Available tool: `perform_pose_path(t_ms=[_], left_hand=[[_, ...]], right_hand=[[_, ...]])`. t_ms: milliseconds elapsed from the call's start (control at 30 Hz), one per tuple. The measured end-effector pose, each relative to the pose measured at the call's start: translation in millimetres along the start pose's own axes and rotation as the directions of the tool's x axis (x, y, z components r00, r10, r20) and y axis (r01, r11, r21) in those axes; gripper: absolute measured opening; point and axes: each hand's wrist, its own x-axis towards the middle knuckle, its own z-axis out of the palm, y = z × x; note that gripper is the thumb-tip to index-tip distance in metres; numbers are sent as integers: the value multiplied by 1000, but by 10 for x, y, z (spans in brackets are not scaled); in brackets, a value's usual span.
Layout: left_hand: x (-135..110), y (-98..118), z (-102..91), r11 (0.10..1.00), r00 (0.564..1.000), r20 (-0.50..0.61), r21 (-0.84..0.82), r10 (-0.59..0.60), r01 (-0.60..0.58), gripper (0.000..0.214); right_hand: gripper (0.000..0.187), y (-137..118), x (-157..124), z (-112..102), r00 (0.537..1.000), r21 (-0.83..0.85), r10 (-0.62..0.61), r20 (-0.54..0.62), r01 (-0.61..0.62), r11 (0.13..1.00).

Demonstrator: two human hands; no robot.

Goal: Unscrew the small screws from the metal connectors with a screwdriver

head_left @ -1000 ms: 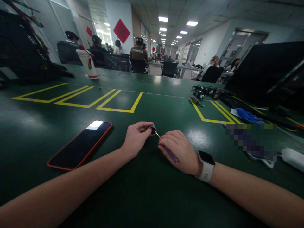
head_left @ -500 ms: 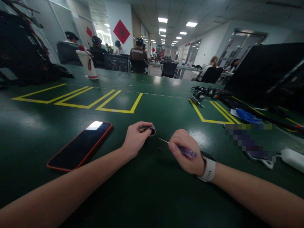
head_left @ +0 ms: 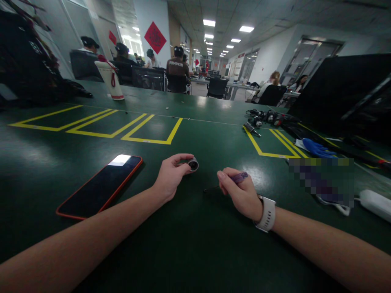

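Observation:
Between the thumb and fingers of my left hand (head_left: 171,175) is a small grey ring-shaped part (head_left: 193,164), its dark round opening turned toward me. My right hand (head_left: 240,189) is closed around a screwdriver with a see-through purple handle (head_left: 240,177). The thin shaft slants down to the left, dark against the table. At its tip lies a tiny dark piece (head_left: 205,190) on the green tabletop; whether the two touch is hard to tell. A pale watch strap (head_left: 267,214) circles my right wrist.
A phone in an orange case (head_left: 102,185) lies left of my left arm. Yellow tape outlines (head_left: 146,141) mark the green table (head_left: 183,244). Metal parts with cables (head_left: 258,120), a blue glove (head_left: 316,147) and a white device (head_left: 375,205) are at right. A white cup (head_left: 110,79) stands at back left.
My right hand has turned, so the screwdriver now points down-left at the tiny dark piece, its handle tilted up. My left hand has turned the ring's opening more toward me.

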Motion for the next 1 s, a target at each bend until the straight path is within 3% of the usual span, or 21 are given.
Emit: perform_pose_path(t_ms=[267,433,533,600,833,1000], left_hand=[[-4,13,-9,1000,1000,10,-10,-12,12,31],[-39,58,15,999,999,10,-34,-31,32,31],[-41,62,14,999,999,19,-35,-28,29,32],[-37,57,10,999,1000,23,-28,-21,22,33],[-37,37,16,1000,999,36,-21,6,-6,33],[-33,30,19,1000,999,42,-7,25,-25,33]], right_hand=[[41,-79,67,-52,999,-73,50,5,-50,996],[39,35,76,-15,977,130,210,-28,-204,970],[38,108,63,9,986,264,130,-100,-100,959],[32,102,53,8,990,234,38,-133,-6,972],[11,-47,14,12,987,-121,-136,89,146,982],[10,-25,6,54,967,-229,-216,133,242,943]])
